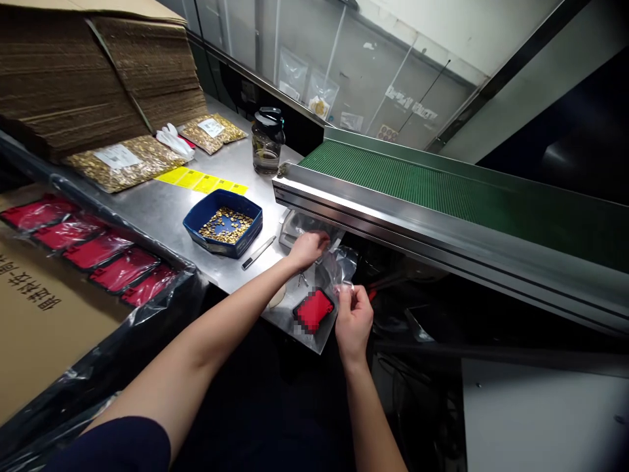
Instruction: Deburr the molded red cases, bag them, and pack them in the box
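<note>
The person's two hands hold a clear plastic bag (pixel 328 288) at the near edge of a steel table (pixel 162 206). The right hand (pixel 352 321) has its thumb and fingers pinched together on the bag's open edge, at the side nearest the person. The left hand (pixel 308 249) reaches to the far end of the same bag, fingers curled down onto the plastic; whether they are closed on it or only pressing cannot be told. The bag stretches between the two grips, and a red insert card (pixel 313 310) lies inside it, just left of the right hand's pinch.

Just beyond the left hand sits a small scale (pixel 293 226), tucked under the edge of a green conveyor belt (pixel 442 190) that runs off to the right of both hands. Left of the left hand lie a slim metal tool (pixel 258 252) and then a blue tray (pixel 223 223) holding small gold parts (pixel 226 224). Farther off on that side are yellow labels (pixel 201 180), a lidded jar (pixel 268 141), bags of gold parts (pixel 125 162) and a stack of flat cardboard (pixel 93 78). Well left of the grips, a row of filled red packets (pixel 93 252) lies on a black liner.
</note>
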### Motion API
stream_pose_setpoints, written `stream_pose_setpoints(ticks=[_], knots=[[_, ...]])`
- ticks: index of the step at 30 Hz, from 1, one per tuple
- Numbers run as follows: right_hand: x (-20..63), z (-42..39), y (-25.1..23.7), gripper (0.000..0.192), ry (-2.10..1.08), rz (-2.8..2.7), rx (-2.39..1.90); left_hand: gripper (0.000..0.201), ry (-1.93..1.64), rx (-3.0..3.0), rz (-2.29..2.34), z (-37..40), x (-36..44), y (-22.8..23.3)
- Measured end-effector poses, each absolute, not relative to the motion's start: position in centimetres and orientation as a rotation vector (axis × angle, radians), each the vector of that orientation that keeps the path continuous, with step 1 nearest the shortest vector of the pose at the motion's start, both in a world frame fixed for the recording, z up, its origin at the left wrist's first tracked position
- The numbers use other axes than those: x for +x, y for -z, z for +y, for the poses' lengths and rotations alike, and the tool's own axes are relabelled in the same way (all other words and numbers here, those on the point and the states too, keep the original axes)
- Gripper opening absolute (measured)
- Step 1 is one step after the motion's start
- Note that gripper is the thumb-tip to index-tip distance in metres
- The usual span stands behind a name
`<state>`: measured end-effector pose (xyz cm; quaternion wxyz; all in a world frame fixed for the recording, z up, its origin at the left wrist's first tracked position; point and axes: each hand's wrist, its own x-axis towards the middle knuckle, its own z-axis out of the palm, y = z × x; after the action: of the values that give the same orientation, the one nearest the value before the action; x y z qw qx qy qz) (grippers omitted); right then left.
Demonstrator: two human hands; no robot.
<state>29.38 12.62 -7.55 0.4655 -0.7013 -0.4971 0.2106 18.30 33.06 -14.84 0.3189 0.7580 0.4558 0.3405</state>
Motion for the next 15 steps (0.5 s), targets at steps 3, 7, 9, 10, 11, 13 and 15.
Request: stream_pose_setpoints(ticks=[3, 7, 9, 10, 11, 13, 15], knots=[[30.1, 9.4, 7.8, 0.035, -0.636, -1.172, -1.692, 0.023, -0.803, 2.068, 1.212, 33.9, 18.9, 15.1], [31.0, 5.8, 8.4, 0.029, -0.911, -0.955, -1.6, 0.025, -0.696, 2.058, 1.308, 35.6, 20.4, 14.6], [31.3, 4.9, 8.7, 0.027, -1.056, -0.756, -1.509, 0.028, -0.678, 2.025, 1.36, 36.6, 21.3, 13.8], [31.5, 4.6, 8.9, 0.03, -1.112, -0.658, -1.468, 0.029, -0.684, 2.007, 1.383, 36.9, 21.6, 13.4], [31.6, 4.5, 9.0, 0.034, -1.158, -0.575, -1.438, 0.029, -0.699, 1.991, 1.404, 37.0, 21.9, 12.9], [32.1, 4.4, 9.3, 0.041, -1.203, -0.464, -1.421, 0.028, -0.757, 1.965, 1.432, 36.2, 21.7, 12.0], [32.7, 4.4, 9.7, 0.042, -1.196, -0.436, -1.451, 0.025, -0.844, 1.949, 1.435, 33.6, 20.5, 11.3]])
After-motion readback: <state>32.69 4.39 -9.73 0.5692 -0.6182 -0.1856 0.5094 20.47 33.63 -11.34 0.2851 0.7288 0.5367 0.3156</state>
